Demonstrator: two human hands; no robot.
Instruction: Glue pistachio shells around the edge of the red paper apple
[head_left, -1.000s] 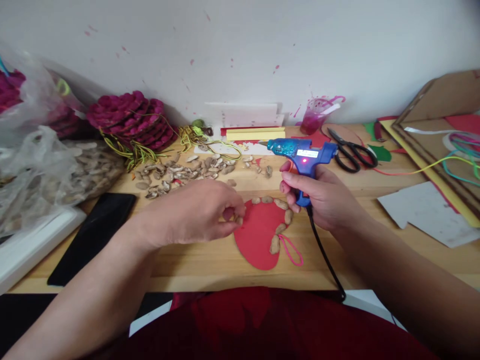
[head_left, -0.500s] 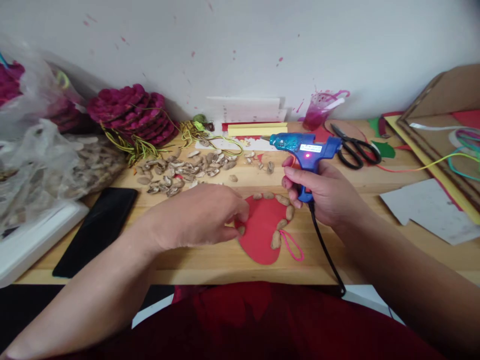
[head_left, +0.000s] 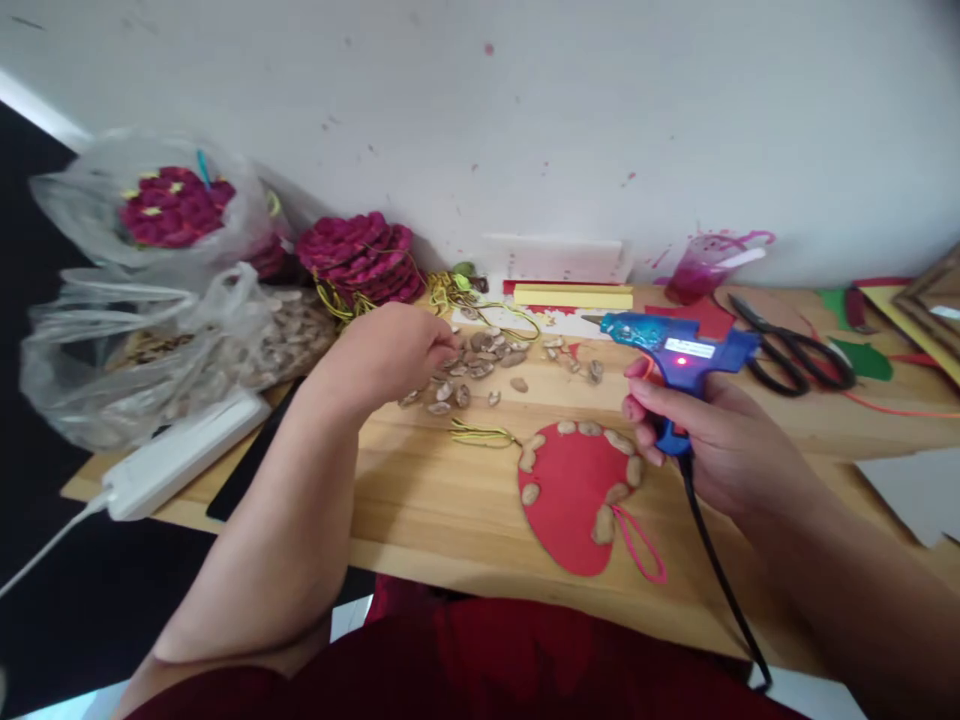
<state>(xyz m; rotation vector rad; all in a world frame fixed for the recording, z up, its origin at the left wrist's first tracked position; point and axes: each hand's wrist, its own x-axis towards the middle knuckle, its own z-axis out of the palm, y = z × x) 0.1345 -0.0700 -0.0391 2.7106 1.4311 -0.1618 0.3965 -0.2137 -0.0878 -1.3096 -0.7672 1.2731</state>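
My right hand (head_left: pixel 731 440) is wrapped round the grip of a blue glue gun (head_left: pixel 686 360), whose small light glows red and whose nozzle points left. My left hand (head_left: pixel 390 350) is over the left side of a pile of peanut shells (head_left: pixel 491 355). Its fingers are curled together, and whatever they pinch is hidden. Below and between the hands lies a red heart-shaped piece (head_left: pixel 574 490) with several peanut shells stuck along its edge. A pink cord loop (head_left: pixel 646 545) is at its right and a yellow-green tassel (head_left: pixel 484 434) at its upper left.
Black scissors (head_left: pixel 795 350) and a cup of pink liquid (head_left: pixel 709 265) stand behind the glue gun. On the left are a plastic bag of shells (head_left: pixel 247 330), a white power strip (head_left: pixel 187 455), a dark phone (head_left: pixel 255 460) and stacked magenta braided pieces (head_left: pixel 360 255).
My left hand has moved from the heart's left edge up and left to the shell pile, uncovering shells and the tassel. The view has shifted left; the right hand still grips the glue gun.
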